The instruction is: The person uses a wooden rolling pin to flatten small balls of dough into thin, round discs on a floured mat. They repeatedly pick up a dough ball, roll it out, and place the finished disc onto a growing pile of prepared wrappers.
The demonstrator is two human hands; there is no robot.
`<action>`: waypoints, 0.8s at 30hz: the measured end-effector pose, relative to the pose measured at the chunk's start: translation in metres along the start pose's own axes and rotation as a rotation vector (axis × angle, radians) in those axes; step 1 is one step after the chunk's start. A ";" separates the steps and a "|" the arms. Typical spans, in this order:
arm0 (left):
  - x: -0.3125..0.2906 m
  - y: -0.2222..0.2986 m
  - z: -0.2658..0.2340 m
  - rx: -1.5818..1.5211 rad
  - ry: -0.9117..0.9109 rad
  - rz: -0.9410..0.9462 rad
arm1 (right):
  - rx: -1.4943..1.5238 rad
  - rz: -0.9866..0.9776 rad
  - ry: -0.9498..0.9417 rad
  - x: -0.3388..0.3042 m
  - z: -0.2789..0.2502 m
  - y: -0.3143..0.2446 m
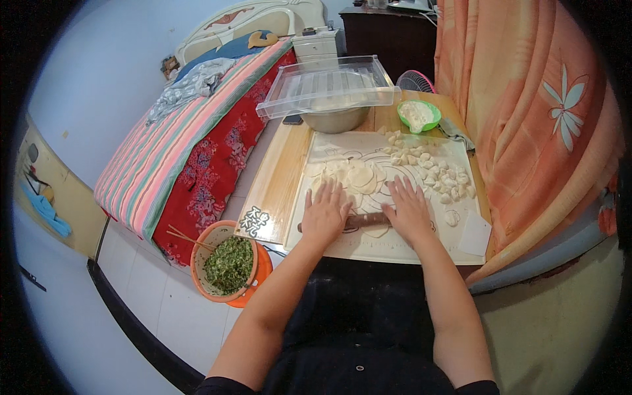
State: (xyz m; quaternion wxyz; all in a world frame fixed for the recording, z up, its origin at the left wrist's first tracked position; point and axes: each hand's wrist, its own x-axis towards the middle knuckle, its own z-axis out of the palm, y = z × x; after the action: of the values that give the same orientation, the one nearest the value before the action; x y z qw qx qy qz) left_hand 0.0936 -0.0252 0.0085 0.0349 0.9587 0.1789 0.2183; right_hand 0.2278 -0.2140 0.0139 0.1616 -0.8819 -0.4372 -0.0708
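Note:
A dark wooden rolling pin lies crosswise near the front of the pale pastry mat. My left hand rests palm down over its left part, fingers stretched forward. Over the right part lies my right hand, flat with its fingers spread. A thin dough round shows partly from under the pin. Just beyond my hands, rolled dough wrappers overlap in a loose pile. Many small dough pieces are scattered to the right, and one flattened piece sits apart near my right hand.
A white dough scraper lies at the mat's right corner. Farther back are a green bowl of flour and a metal basin under a clear plastic tray. An orange pot of chopped greens with chopsticks stands low left. Orange curtain hangs right.

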 end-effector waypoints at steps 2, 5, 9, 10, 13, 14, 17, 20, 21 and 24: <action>0.010 -0.003 0.002 0.023 -0.002 -0.062 | 0.015 0.079 0.017 0.015 0.008 -0.001; -0.010 -0.006 -0.009 -0.013 -0.216 -0.018 | -0.058 -0.002 -0.080 -0.025 -0.004 -0.008; -0.034 -0.009 -0.014 -0.028 -0.207 0.129 | 0.016 -0.006 -0.040 -0.075 -0.018 -0.026; -0.024 -0.013 -0.006 -0.024 -0.180 0.094 | 0.030 0.014 -0.033 -0.059 -0.010 -0.021; 0.010 -0.009 -0.008 -0.052 -0.146 0.000 | 0.036 0.101 -0.021 -0.008 -0.004 -0.010; 0.014 -0.009 -0.004 -0.062 -0.178 -0.011 | 0.035 0.115 -0.025 0.000 0.000 -0.007; -0.013 -0.014 -0.009 -0.070 -0.332 0.106 | 0.026 0.037 -0.108 -0.023 -0.012 -0.012; -0.033 -0.008 -0.033 -0.165 -0.469 0.260 | 0.004 -0.034 -0.161 -0.095 -0.022 -0.021; -0.033 -0.004 -0.036 -0.240 -0.488 0.274 | 0.043 -0.037 -0.156 -0.113 -0.026 -0.026; -0.019 0.003 -0.022 -0.480 -0.508 0.264 | 0.134 -0.069 -0.064 -0.125 -0.025 -0.030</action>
State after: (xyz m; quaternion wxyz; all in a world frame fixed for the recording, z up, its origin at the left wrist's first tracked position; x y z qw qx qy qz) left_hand 0.0694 -0.0351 0.0212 0.2735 0.9617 -0.0169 0.0117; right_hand 0.1284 -0.2987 0.0107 0.2034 -0.8553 -0.4762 -0.0186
